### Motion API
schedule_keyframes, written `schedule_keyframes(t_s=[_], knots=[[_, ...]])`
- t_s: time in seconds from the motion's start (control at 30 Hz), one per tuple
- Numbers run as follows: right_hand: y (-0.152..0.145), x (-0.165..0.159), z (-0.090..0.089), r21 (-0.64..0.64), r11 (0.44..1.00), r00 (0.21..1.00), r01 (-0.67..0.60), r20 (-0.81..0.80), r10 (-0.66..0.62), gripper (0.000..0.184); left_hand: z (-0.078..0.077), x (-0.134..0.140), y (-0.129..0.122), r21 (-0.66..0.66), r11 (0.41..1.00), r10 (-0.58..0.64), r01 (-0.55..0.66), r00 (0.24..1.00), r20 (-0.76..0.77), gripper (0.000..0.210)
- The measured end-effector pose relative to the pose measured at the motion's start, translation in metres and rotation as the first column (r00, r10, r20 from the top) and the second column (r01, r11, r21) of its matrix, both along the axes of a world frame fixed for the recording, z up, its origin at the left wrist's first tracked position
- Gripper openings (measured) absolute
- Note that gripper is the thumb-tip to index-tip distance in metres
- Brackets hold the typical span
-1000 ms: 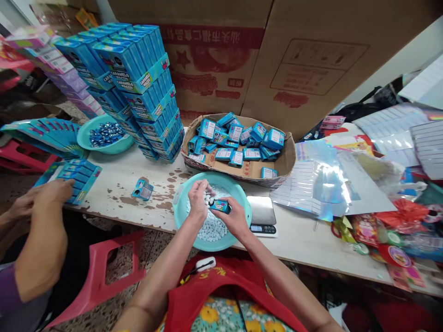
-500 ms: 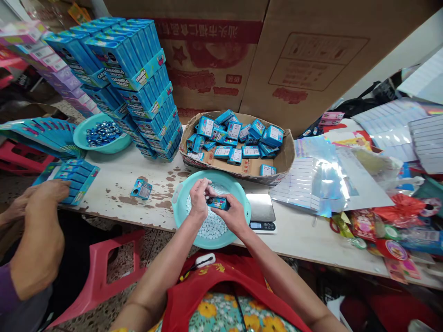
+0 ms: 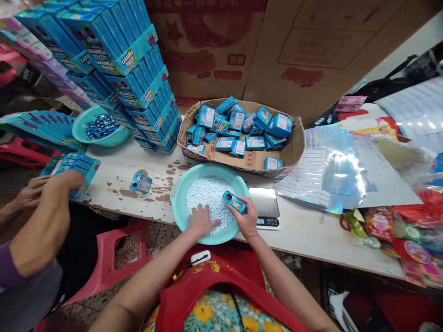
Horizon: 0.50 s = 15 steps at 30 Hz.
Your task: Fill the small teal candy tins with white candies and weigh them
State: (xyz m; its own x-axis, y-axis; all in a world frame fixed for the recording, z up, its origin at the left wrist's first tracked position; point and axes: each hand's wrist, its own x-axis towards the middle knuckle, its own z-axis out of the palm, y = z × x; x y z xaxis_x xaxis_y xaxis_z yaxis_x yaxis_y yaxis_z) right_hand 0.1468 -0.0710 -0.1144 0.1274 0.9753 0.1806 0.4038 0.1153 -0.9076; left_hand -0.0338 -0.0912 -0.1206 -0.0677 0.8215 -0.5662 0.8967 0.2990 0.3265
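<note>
My right hand [image 3: 248, 218] grips a small blue candy box [image 3: 234, 201] over the right side of a turquoise basin [image 3: 176, 193]. A round dark hole shows at one end of the box. In the basin lie many small white candies [image 3: 207, 189]. My left hand [image 3: 202, 221] rests on these candies, fingers spread, with nothing visible in it. Just right of the basin is a digital scale [image 3: 265, 203] with a bare metal plate. Behind the basin stands a cut-down cardboard box [image 3: 294, 152] holding several blue candy boxes [image 3: 238, 119].
Tall stacks of blue display boxes [image 3: 138, 87] rise at the back left, beside a basin of foil-wrapped candies [image 3: 100, 127]. One blue box [image 3: 140, 182] lies alone on the table. A co-worker's hands [image 3: 65, 182] work at the left. Shiny printed sheets [image 3: 332, 170] cover the right.
My left hand has left the candy box and come down, open, onto the white candies. My right hand has carried the box to the right.
</note>
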Motion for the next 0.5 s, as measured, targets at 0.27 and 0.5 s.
schedule_keyframes(t_s=[0.27,0.5], knots=[[0.000,-0.007,0.019,-0.053,0.998,0.998,0.036,-0.041,-0.038,0.038,-0.015,0.033,0.004,-0.082,0.962,0.265,-0.259,0.827,0.496,0.031],[0.013,-0.009,0.026,-0.095,0.992,0.996,-0.077,0.025,0.080,0.036,0.020,-0.012,0.022,-0.329,0.828,0.503,-0.454,0.343,0.793,0.025]])
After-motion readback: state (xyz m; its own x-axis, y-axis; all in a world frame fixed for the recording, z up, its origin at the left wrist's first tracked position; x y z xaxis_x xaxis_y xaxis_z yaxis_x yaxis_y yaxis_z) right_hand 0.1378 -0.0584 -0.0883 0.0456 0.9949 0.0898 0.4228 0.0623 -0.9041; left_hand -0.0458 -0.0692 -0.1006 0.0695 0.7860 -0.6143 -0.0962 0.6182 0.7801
